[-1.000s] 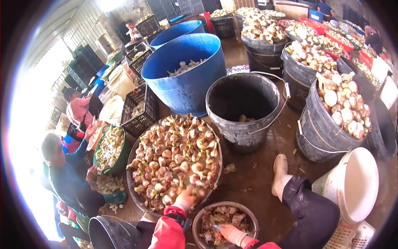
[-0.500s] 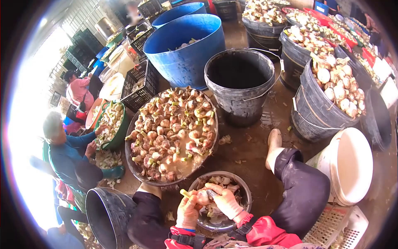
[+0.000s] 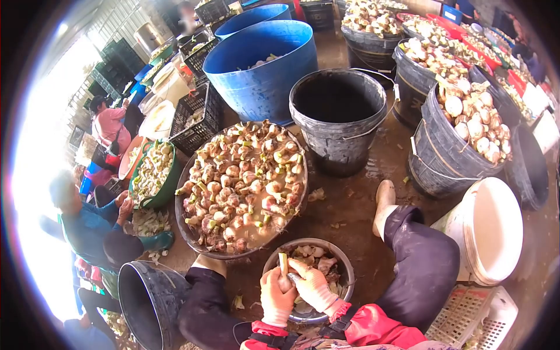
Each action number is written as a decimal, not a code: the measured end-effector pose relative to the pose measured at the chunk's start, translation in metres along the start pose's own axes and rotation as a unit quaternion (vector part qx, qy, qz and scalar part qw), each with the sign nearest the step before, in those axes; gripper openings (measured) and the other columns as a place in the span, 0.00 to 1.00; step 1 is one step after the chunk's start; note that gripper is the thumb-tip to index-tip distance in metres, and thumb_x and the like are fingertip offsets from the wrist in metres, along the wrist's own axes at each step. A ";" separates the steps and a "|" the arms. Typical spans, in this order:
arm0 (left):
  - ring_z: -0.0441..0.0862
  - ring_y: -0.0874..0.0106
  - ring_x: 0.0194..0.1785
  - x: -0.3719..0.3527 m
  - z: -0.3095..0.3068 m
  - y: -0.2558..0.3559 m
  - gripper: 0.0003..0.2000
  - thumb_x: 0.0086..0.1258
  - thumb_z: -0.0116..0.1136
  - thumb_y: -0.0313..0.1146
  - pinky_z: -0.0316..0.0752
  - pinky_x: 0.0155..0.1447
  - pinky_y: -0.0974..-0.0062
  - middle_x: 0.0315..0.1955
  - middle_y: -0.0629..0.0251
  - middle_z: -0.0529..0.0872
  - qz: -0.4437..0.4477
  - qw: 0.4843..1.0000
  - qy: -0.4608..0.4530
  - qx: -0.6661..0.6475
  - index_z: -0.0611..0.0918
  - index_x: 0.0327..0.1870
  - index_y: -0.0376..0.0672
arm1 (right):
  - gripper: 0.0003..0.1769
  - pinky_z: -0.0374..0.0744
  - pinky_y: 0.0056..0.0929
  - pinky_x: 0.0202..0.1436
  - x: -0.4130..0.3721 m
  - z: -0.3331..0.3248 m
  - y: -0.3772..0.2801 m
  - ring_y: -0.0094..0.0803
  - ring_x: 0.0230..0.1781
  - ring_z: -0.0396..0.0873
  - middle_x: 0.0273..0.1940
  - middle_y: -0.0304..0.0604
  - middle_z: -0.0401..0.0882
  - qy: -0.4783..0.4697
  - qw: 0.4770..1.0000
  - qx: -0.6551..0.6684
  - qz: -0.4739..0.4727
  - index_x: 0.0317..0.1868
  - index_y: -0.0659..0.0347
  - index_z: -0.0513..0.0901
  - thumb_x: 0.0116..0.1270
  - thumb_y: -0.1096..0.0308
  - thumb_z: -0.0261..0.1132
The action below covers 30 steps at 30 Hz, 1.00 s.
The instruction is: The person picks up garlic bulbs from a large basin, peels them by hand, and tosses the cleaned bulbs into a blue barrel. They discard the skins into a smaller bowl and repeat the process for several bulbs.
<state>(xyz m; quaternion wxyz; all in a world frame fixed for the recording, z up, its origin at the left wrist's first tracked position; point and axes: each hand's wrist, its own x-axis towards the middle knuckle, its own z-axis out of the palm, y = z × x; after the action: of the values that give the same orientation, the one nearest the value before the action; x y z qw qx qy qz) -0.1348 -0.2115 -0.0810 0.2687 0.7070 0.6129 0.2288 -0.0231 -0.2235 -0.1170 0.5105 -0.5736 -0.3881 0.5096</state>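
Note:
My left hand (image 3: pixel 275 298) is closed around a garlic bulb (image 3: pixel 284 283) whose pale cut stem points up. Against the bulb's right side, my right hand (image 3: pixel 315 288) grips a small knife (image 3: pixel 293 276); only a bit of its grey blade shows by the thumb, and its handle is hidden. Both hands are over the near edge of a small round basin (image 3: pixel 349 273) holding garlic peelings (image 3: pixel 318 256). Just beyond it, a wide dark tub (image 3: pixel 182 224) holds many unpeeled garlic bulbs (image 3: pixel 233 181) in brownish water.
A black bucket (image 3: pixel 337 143) stands ahead, near a blue tub (image 3: pixel 256 87). Garlic-filled buckets (image 3: pixel 446 149) line the right. A white bucket (image 3: pixel 461 245) and crate (image 3: pixel 461 315) flank my right leg; another black bucket (image 3: pixel 131 303) tilts at left. A co-worker (image 3: pixel 87 221) sits at left.
My left hand has turned the garlic bulb so its stem now points up instead of left. My right hand has shifted slightly with it. The co-worker at left has brought their hands together.

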 end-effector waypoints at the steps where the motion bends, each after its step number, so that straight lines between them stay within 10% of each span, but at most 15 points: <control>1: 0.77 0.55 0.55 0.000 0.001 0.003 0.27 0.50 0.70 0.33 0.74 0.57 0.64 0.52 0.55 0.76 0.005 1.000 -0.004 0.019 0.76 0.55 0.43 | 0.24 0.76 0.28 0.56 0.001 0.002 0.005 0.36 0.52 0.80 0.51 0.53 0.81 0.015 0.999 -0.029 0.014 0.62 0.61 0.74 0.65 0.77 0.61; 6: 0.77 0.55 0.54 0.005 0.002 -0.003 0.32 0.46 0.73 0.32 0.75 0.54 0.62 0.52 0.56 0.77 0.049 0.995 -0.040 0.082 0.75 0.58 0.44 | 0.26 0.75 0.25 0.56 0.006 0.003 0.008 0.32 0.51 0.80 0.52 0.49 0.81 0.063 0.993 -0.039 0.093 0.64 0.63 0.72 0.64 0.81 0.59; 8: 0.79 0.57 0.52 0.008 -0.003 -0.002 0.36 0.45 0.75 0.32 0.76 0.53 0.65 0.50 0.56 0.78 0.035 0.998 -0.037 0.025 0.72 0.60 0.42 | 0.26 0.73 0.23 0.58 0.010 0.001 0.020 0.28 0.53 0.77 0.54 0.44 0.80 0.041 0.956 0.266 0.114 0.63 0.67 0.72 0.63 0.83 0.59; 10: 0.81 0.67 0.46 0.006 -0.001 -0.030 0.38 0.51 0.74 0.32 0.77 0.50 0.71 0.44 0.58 0.81 -0.032 0.982 -0.056 -0.177 0.66 0.63 0.35 | 0.26 0.72 0.21 0.59 0.009 -0.010 0.005 0.26 0.55 0.75 0.56 0.40 0.78 0.027 0.961 0.241 0.132 0.62 0.69 0.73 0.62 0.85 0.57; 12: 0.82 0.67 0.42 0.012 -0.003 -0.039 0.33 0.60 0.68 0.32 0.78 0.50 0.70 0.41 0.58 0.82 -0.241 0.806 -0.053 -0.538 0.64 0.64 0.35 | 0.26 0.73 0.22 0.58 0.009 -0.013 -0.004 0.25 0.54 0.76 0.55 0.41 0.78 -0.057 0.957 0.242 0.147 0.62 0.68 0.73 0.61 0.85 0.58; 14: 0.82 0.66 0.39 0.011 -0.005 -0.047 0.28 0.68 0.61 0.41 0.78 0.48 0.71 0.39 0.56 0.82 -0.243 0.735 0.007 -0.633 0.65 0.63 0.35 | 0.26 0.74 0.22 0.57 0.008 -0.010 -0.004 0.25 0.52 0.77 0.54 0.41 0.79 -0.055 0.956 0.260 0.127 0.61 0.67 0.74 0.60 0.85 0.59; 18: 0.76 0.64 0.54 -0.004 0.000 -0.048 0.39 0.64 0.64 0.52 0.70 0.61 0.65 0.47 0.60 0.79 -0.102 0.862 -0.037 -0.495 0.60 0.72 0.46 | 0.24 0.74 0.21 0.54 0.008 -0.008 0.012 0.23 0.48 0.77 0.50 0.39 0.80 -0.019 0.910 0.365 0.196 0.60 0.66 0.75 0.62 0.82 0.60; 19: 0.72 0.68 0.58 -0.004 0.000 -0.041 0.43 0.59 0.71 0.45 0.65 0.66 0.65 0.52 0.62 0.76 -0.021 0.830 -0.127 -0.543 0.58 0.73 0.46 | 0.22 0.74 0.19 0.51 0.009 -0.008 0.011 0.22 0.45 0.77 0.47 0.37 0.81 0.008 0.885 0.406 0.228 0.59 0.65 0.76 0.64 0.82 0.59; 20: 0.72 0.70 0.57 -0.003 -0.003 -0.026 0.44 0.53 0.75 0.30 0.68 0.64 0.66 0.53 0.63 0.74 0.014 0.922 -0.107 -0.371 0.60 0.71 0.44 | 0.22 0.74 0.19 0.51 0.009 -0.008 0.014 0.22 0.45 0.77 0.47 0.37 0.81 0.010 0.884 0.406 0.230 0.59 0.65 0.76 0.64 0.82 0.59; 23: 0.75 0.68 0.53 -0.003 0.010 -0.045 0.43 0.46 0.77 0.24 0.72 0.60 0.68 0.54 0.61 0.73 -0.074 0.937 -0.077 -0.332 0.65 0.67 0.42 | 0.21 0.75 0.18 0.50 0.009 -0.014 -0.007 0.20 0.46 0.76 0.48 0.36 0.80 -0.060 0.920 0.333 0.197 0.60 0.65 0.75 0.65 0.78 0.60; 30: 0.79 0.64 0.51 0.003 -0.001 -0.023 0.36 0.44 0.78 0.30 0.76 0.55 0.69 0.51 0.60 0.75 0.056 0.995 -0.030 -0.071 0.73 0.58 0.42 | 0.23 0.72 0.22 0.58 0.009 -0.007 0.014 0.24 0.52 0.75 0.52 0.37 0.79 -0.037 0.940 0.289 0.180 0.62 0.67 0.74 0.65 0.78 0.60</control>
<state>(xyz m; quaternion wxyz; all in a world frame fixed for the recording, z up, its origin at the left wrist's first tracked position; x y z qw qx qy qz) -0.1522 -0.2058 -0.0958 0.3233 0.7261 0.5461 0.2646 -0.0154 -0.2190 -0.1325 0.5390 -0.4427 -0.1329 0.7041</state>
